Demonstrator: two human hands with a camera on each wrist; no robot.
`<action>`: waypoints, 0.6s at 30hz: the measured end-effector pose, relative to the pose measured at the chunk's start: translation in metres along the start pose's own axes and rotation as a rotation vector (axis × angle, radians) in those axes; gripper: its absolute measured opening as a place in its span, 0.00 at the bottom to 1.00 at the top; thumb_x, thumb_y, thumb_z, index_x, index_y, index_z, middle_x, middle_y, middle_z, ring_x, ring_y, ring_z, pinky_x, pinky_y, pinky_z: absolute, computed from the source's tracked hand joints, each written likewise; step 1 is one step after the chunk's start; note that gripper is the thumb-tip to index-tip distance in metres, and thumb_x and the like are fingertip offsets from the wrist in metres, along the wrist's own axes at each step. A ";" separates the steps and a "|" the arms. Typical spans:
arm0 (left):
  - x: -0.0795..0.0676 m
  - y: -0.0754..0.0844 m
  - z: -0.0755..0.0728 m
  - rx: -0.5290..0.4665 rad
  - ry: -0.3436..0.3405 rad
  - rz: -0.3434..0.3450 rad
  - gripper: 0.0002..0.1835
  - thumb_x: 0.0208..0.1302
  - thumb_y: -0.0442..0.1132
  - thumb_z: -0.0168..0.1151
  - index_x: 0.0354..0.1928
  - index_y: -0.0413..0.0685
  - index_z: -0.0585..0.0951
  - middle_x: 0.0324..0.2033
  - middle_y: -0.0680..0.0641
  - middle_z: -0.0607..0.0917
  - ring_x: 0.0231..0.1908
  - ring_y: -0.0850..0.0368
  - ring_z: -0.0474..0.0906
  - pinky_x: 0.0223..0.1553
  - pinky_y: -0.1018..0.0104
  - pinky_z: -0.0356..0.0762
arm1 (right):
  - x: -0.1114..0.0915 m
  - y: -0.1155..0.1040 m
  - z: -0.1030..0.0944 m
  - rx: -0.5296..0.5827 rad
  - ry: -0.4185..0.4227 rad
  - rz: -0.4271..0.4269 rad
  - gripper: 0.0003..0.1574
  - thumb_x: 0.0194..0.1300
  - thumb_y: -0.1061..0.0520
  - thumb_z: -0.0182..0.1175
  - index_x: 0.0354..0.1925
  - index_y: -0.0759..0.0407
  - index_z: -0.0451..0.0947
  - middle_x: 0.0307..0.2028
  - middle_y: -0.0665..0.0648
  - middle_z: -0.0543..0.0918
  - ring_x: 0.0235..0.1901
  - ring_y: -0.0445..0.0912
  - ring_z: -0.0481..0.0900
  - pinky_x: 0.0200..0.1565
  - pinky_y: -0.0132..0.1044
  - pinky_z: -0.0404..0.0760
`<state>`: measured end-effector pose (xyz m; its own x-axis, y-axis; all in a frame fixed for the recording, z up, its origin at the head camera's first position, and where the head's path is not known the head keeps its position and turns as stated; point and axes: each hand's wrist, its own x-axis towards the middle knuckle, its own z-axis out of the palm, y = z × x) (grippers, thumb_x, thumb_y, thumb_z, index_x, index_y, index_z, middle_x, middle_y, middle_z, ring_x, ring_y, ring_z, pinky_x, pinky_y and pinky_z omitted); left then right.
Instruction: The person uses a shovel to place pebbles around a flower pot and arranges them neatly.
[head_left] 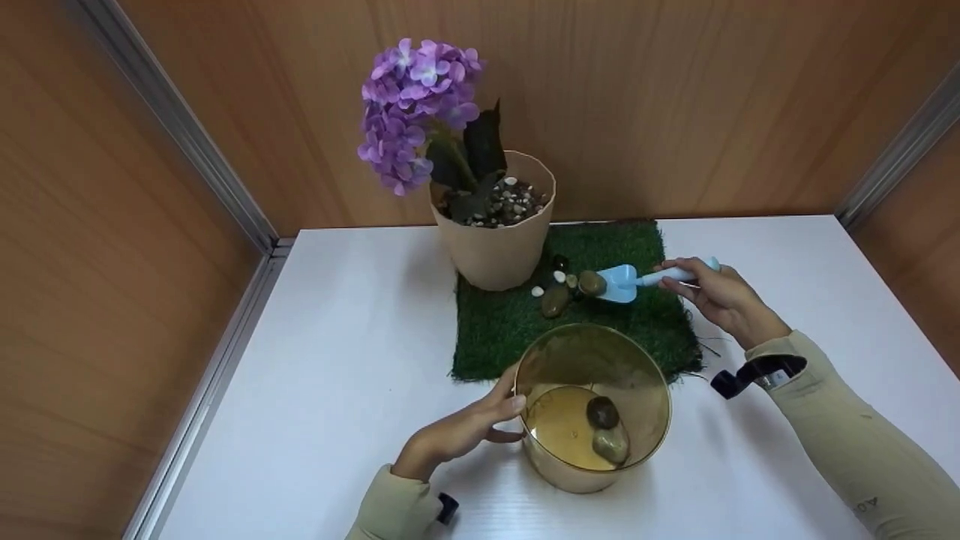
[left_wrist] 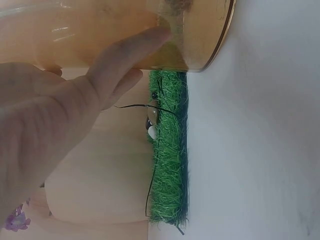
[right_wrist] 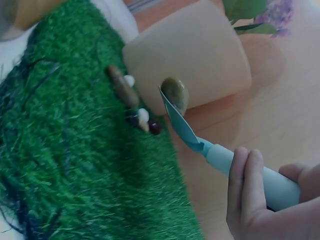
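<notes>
My right hand grips the handle of a small light-blue trowel. A brown stone sits on the trowel's blade, raised over the green turf mat in the right wrist view. My left hand holds the left side of a see-through amber bowl, thumb at the rim and fingers along the outer wall. Inside the bowl lie a dark stone and a greenish-grey stone. On the mat, a larger brown stone lies among several small pebbles.
Behind the bowl, a beige pot stands on the mat's back left part, holding a purple flower and pebble-topped soil. Loose dark strands stick out of the mat's edge. Wooden panels enclose the white table at the back and sides.
</notes>
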<state>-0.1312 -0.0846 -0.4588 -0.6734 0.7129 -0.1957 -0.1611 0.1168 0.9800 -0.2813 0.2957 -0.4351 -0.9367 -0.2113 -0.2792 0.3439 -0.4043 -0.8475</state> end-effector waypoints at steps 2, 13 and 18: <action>0.000 0.000 0.000 0.001 -0.002 0.001 0.36 0.69 0.62 0.39 0.71 0.71 0.35 0.71 0.51 0.35 0.69 0.49 0.40 0.54 0.57 0.72 | 0.003 0.004 -0.002 0.010 0.023 -0.012 0.16 0.69 0.58 0.52 0.46 0.68 0.80 0.49 0.63 0.78 0.52 0.51 0.76 0.57 0.38 0.69; 0.000 0.002 0.000 0.036 0.020 -0.022 0.38 0.69 0.62 0.39 0.72 0.66 0.33 0.71 0.50 0.34 0.69 0.50 0.42 0.52 0.60 0.73 | 0.012 0.017 0.001 -0.051 0.077 -0.031 0.16 0.69 0.58 0.51 0.46 0.66 0.80 0.56 0.66 0.69 0.56 0.53 0.72 0.58 0.35 0.68; 0.000 0.001 0.001 0.044 0.019 -0.022 0.37 0.68 0.63 0.38 0.71 0.71 0.34 0.71 0.51 0.35 0.69 0.49 0.43 0.52 0.59 0.73 | 0.015 0.021 0.007 -0.178 0.126 -0.053 0.25 0.69 0.54 0.53 0.56 0.72 0.70 0.58 0.67 0.68 0.55 0.54 0.73 0.56 0.34 0.70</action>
<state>-0.1309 -0.0842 -0.4573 -0.6840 0.6964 -0.2171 -0.1443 0.1626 0.9761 -0.2876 0.2783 -0.4537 -0.9578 -0.0769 -0.2770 0.2875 -0.2465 -0.9255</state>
